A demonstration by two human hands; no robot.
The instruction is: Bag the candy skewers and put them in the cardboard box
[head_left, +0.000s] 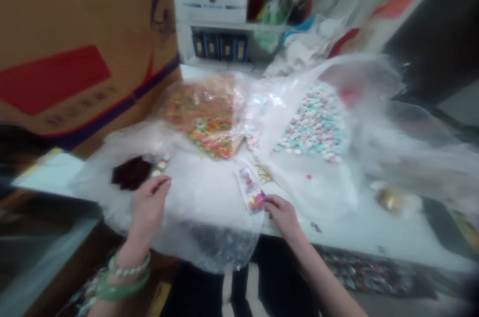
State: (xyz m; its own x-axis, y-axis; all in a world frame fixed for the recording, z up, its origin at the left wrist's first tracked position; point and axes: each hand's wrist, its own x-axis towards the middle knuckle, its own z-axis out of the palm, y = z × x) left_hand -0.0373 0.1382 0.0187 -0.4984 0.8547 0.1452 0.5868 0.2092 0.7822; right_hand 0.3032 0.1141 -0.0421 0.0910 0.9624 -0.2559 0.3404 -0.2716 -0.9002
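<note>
My left hand (147, 202) is closed in a pinch over the clear plastic sheet. Just beyond its fingers lies a short row of coloured beads (161, 164); whether the fingers grip it is blurred. A dark red bundle (131, 173) rests on the plastic to the left of that hand. Between thumb and fingers, my right hand (282, 213) holds the edge of a small printed packet (249, 189), white with pink and orange at its lower end. Some thin gold-coloured pieces (264, 172) lie beside the packet.
Behind my hands, a clear bag (209, 127) holds orange, red and green pieces. Farther right, another bag (340, 192) contains pastel pieces (318, 122). A large cardboard box (86, 32) stands at left. Shelves (224, 25) rise at the back. A gold-coloured item (389, 198) lies right.
</note>
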